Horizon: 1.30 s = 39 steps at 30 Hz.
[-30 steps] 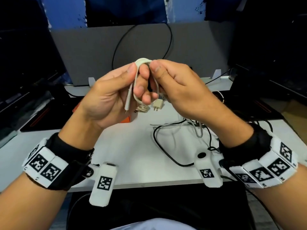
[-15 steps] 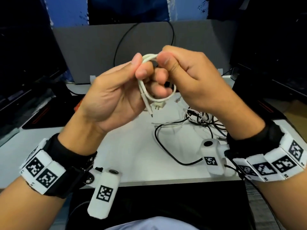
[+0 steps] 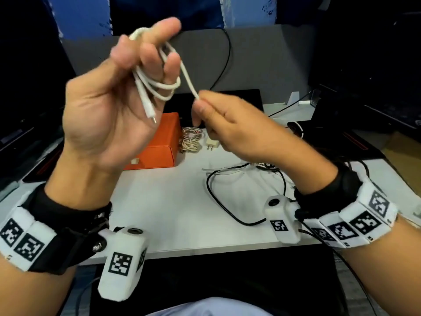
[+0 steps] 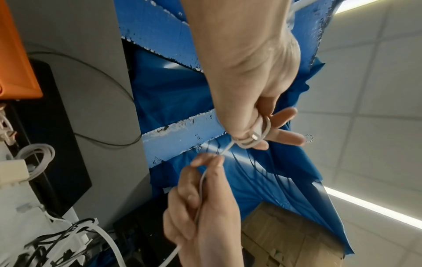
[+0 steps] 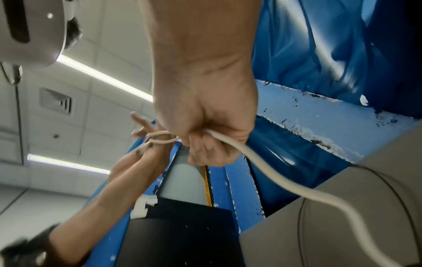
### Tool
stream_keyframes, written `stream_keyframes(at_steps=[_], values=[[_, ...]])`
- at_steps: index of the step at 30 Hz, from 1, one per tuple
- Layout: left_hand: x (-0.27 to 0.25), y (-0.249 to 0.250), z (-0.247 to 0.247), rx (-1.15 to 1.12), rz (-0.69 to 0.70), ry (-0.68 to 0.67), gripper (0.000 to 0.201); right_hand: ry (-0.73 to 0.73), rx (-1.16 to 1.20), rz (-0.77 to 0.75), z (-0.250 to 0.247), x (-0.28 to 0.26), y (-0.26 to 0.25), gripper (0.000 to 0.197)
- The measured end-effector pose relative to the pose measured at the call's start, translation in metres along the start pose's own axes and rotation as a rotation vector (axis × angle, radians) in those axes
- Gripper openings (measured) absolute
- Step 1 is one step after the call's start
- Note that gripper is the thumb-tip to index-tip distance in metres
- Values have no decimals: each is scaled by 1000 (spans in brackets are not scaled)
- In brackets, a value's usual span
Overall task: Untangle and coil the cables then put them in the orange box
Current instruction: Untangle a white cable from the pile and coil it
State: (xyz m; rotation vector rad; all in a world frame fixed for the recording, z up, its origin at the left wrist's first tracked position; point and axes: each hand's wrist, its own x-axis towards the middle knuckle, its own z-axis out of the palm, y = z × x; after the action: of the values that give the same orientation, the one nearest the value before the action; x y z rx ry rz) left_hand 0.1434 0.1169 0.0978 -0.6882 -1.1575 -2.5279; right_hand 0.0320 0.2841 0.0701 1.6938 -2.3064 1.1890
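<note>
Your left hand [image 3: 118,103] is up high with its palm to you, and the white cable [image 3: 157,85] goes round its fingers in about 2 loops. The fingers are bent just enough to keep the loops on, so the hand works like a spool. The cable's plug end [image 3: 151,115] hangs down over your palm, out of the way. Below and behind that hand, the orange box [image 3: 157,144] sits on the table [image 3: 173,206], near enough to drop the coil in when you are done. Just right of the box lies a small coiled cable [image 3: 191,140] with a white plug [image 3: 211,144] beside it, not yet in the box. Your right hand [image 3: 230,126] pinches the white cable between thumb and finger, a little way from the loops, so the line stays tight for the next turn. The rest of the cable runs out under that hand. Farther right, black and white cables [image 3: 262,167] lie tangled on the table, so I think more work is left.
</note>
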Motion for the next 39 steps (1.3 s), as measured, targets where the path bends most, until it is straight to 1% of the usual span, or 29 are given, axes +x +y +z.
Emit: stream_keyframes(at_steps=[1,2,4,5,6,8,10,11,12,13,15,17,18,20,21,22,23,25,27,29,30,31,33,36,37,39], values=[[2,-3,-4,23,56,36,42,-53,-47,23,4,0,1,31],[3,-6,-8,114,112,102,38,-124,-77,40,8,-1,2,29],[5,-12,-16,368,193,268,30,-269,-135,49,15,-2,0,27],[6,-17,-18,513,202,328,30,-308,-161,53,17,-3,-1,26],[7,-23,-21,683,199,341,32,-314,-184,57,16,-4,-1,27],[7,-33,-25,1102,180,297,37,-252,-225,53,8,-3,-2,26],[4,-41,-28,1488,138,220,35,-129,-246,46,-2,0,-2,23],[3,-44,-28,1618,107,171,30,-61,-234,45,-6,1,-1,20],[2,-44,-26,1664,46,112,27,-1,-204,47,-10,1,0,17],[2,-43,-25,1620,-44,55,28,45,-172,45,-12,1,1,16],[2,-35,-23,1425,-213,-14,37,124,-103,29,-16,1,5,21],[1,-26,-26,1236,-315,-69,42,176,-28,36,-20,2,7,24],[0,-22,-28,1137,-338,-100,42,172,-18,40,-21,3,9,23],[0,-22,-32,956,-337,-145,41,101,-25,27,-20,3,10,21],[0,-23,-34,877,-323,-137,40,64,-31,18,-17,3,10,25],[1,-26,-34,797,-313,-118,39,54,-38,12,-12,3,9,33],[1,-30,-34,712,-312,-98,38,70,-42,7,-8,4,9,41],[2,-37,-33,542,-329,-94,37,146,-61,-6,-2,4,9,47],[0,-41,-33,418,-370,-179,42,204,-86,-61,0,2,8,44],[-3,-38,-32,342,-426,-335,49,203,-79,-174,-1,-1,5,40],[-4,-36,-30,310,-443,-408,50,194,-65,-226,-1,-2,3,40],[-5,-34,-28,285,-445,-450,48,188,-45,-261,-2,-3,1,41],[-6,-31,-22,218,-416,-439,43,194,11,-271,-3,-3,-4,43],[-4,-32,-11,-22,-351,-348,47,239,138,-184,-5,1,-3,38],[-1,-31,-11,-109,-312,-300,50,253,133,-148,-5,2,0,34],[5,-23,-16,-264,-203,-203,53,231,9,-58,0,4,9,26]])
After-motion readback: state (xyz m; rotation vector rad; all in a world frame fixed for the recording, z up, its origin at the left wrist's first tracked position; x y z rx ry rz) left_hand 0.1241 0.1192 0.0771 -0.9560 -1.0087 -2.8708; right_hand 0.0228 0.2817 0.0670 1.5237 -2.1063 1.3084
